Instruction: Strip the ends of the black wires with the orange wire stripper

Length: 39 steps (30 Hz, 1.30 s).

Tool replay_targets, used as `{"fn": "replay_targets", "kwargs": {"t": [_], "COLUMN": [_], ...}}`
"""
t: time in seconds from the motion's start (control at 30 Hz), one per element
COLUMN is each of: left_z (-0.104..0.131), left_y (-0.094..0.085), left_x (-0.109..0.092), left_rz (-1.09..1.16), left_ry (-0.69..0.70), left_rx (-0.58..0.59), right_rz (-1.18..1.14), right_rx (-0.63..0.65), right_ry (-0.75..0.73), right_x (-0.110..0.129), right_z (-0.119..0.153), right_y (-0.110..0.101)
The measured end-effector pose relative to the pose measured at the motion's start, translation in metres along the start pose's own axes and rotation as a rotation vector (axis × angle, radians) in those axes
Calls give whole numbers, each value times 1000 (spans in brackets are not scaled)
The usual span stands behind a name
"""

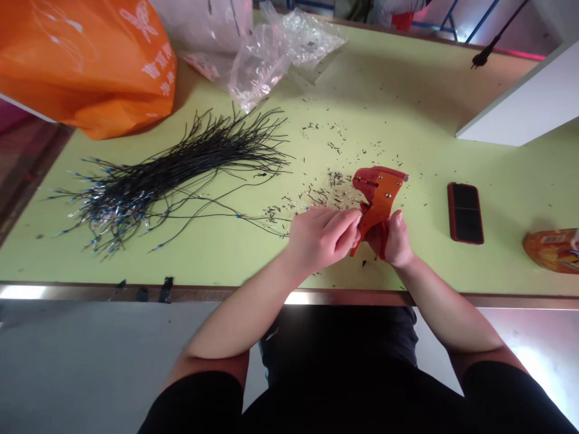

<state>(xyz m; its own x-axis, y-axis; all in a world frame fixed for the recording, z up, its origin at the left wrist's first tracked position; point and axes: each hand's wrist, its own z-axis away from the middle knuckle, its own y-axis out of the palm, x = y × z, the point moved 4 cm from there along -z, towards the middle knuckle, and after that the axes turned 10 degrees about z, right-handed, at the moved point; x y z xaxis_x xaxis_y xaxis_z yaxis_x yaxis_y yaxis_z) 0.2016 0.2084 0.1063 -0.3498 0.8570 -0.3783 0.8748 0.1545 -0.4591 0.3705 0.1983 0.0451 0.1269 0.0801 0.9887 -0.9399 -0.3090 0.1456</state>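
Clasped in the right hand [392,240] is one red-orange wire-stripping tool [377,196], its handles wrapped by the fingers and the thumb pointing up beside the body, its head tilted away toward the far edge of the tabletop [407,102]. The left hand [322,236] is loosely curled, its fingertips pressed against the tool's handle side just below the jaws; whether it pinches a wire there cannot be told. Both hands sit near the front edge of the tabletop, a little right of its middle, with the forearms coming in from the front edge and angling toward each other, wrists low over the surface.

Just beyond the tool lies a scatter of short black and clear wire snippets [325,193], too many to count, spreading toward the far edge. To the left, one large bundle of thin black wires [181,166] with blue-tipped ends fans out toward the left edge, a few single strands trailing toward the left hand. Right of the hands lies one dark phone in a red case [465,212], flat and well apart from the tool. At the right edge one orange packet [552,249] is partly out of view. At the far left corner sits one orange plastic bag [85,60], and beside it along the far edge several crumpled clear plastic bags [266,54]. One white board [520,102] rests at the far right corner.
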Motion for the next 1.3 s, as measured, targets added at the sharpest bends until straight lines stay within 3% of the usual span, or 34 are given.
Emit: {"fn": "replay_targets", "kwargs": {"t": [0.23,0.53,0.7,0.8,0.93,1.3], "left_z": [-1,-2,-7,-5,-2,-4], "left_y": [-2,-5,-19,-19,-12,-9], "left_x": [-3,4,29,38,40,32], "left_rz": [26,155,310,329,372,300], "left_ry": [10,-28,-298,-401,-398,-285], "left_rx": [-11,-54,-221,-224,-156,-104], "right_rz": [-4,-21,-166,-173,-144,-90], "right_rx": [-74,21,198,353,450,445], "right_ry": [-4,17,39,69,95,76], "right_x": [2,13,29,28,19,20], "right_z": [1,0,-6,-4,1,2], "right_y": [-1,-5,-24,-27,-20,-12]}}
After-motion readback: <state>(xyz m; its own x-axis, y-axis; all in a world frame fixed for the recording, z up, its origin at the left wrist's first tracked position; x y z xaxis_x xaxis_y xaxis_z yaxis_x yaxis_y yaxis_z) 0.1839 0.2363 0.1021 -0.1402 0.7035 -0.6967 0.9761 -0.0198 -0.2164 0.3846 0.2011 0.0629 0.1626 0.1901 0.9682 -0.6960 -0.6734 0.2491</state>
